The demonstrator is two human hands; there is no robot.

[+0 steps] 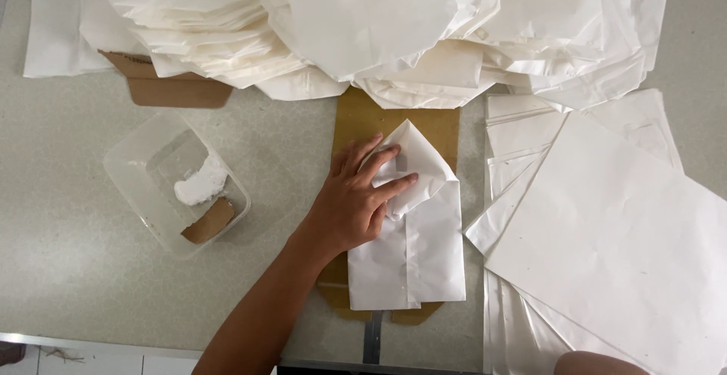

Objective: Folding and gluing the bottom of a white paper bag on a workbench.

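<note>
Left hand [356, 201] presses flat, fingers spread, on a half-folded white paper bag [413, 227] lying on a brown cardboard template [356, 121] at mid-surface; the right hand's grip cannot be told, only a sliver showing at five o'clock. Bag judged light, thin, crease-prone, best held along folded edges; loose sheets [621, 246] lie at three o'clock.

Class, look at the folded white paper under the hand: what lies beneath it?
Under the folded white paper lies a brown cardboard board, showing above and below it. The left hand presses the paper's folded top. The board's middle is covered, so its surface there cannot be seen.
</note>
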